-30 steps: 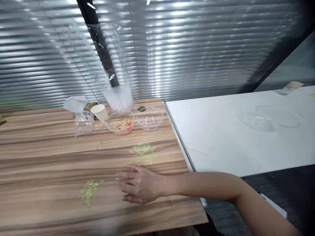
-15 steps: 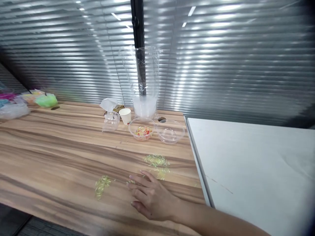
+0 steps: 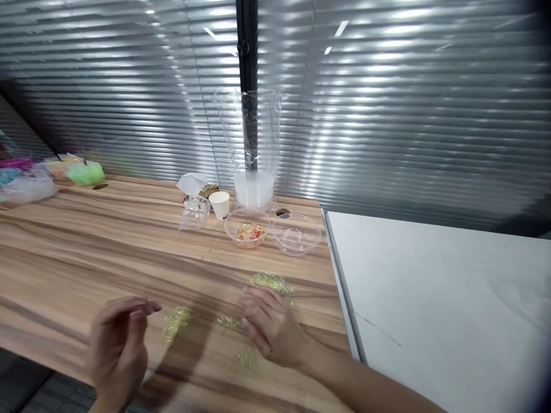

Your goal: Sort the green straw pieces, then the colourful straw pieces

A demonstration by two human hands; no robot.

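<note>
My right hand (image 3: 271,330) lies flat on the table (image 3: 86,246), fingers spread and touching pale green shreds (image 3: 270,282). My left hand (image 3: 118,344) hovers to its left, loosely open and empty, with another pile (image 3: 176,320) between them. Bowls (image 3: 297,238) sit beyond my right fingertips.

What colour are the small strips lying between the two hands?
Pale yellow-green strips, best in the head view.
</note>
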